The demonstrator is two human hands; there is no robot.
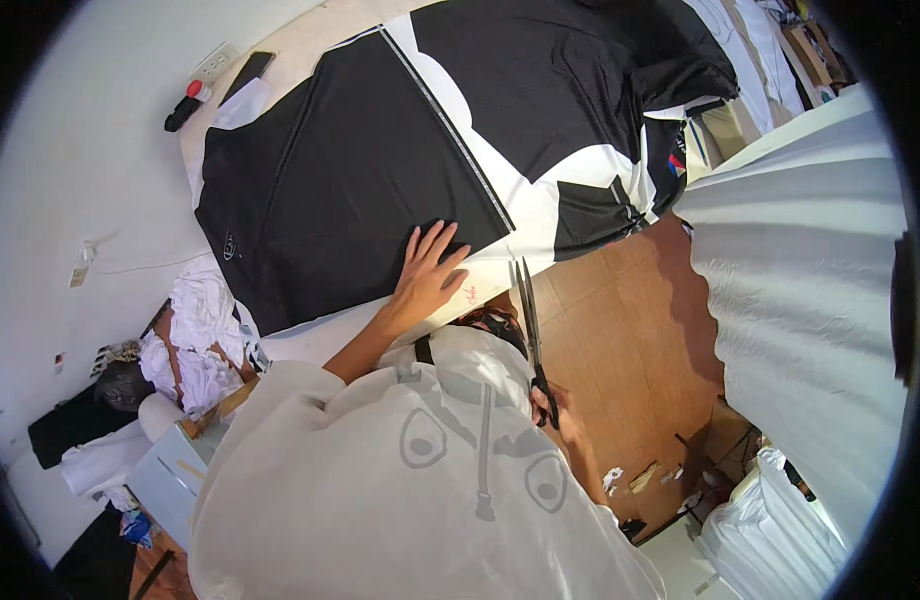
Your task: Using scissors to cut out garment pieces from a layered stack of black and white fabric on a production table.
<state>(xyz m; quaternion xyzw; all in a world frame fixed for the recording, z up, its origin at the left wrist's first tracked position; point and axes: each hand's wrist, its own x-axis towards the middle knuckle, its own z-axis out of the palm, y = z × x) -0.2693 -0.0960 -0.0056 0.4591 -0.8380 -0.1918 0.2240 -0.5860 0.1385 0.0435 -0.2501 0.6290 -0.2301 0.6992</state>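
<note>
My left hand [430, 275] lies flat with fingers spread on the near edge of a black fabric piece [330, 170]. Along that piece's right side runs a narrow black-and-white edge strip [450, 130]. Down by my right side, my right hand [563, 405] is closed round the black handles of long scissors [530, 325]. Their slim blades point away from me, slightly parted at the tips, just off the table's front edge and apart from the cloth. A second black fabric piece [540, 80], printed on white, spreads over the table's right part, bunched at its right end.
The pale table [330, 22] meets the wall on the left. A phone-like black object [253, 68] and a red-and-black item [188, 107] lie at its far left. White cloth [200, 310] is heaped at left. A white curtain [800, 250] hangs right of the tiled floor [620, 330].
</note>
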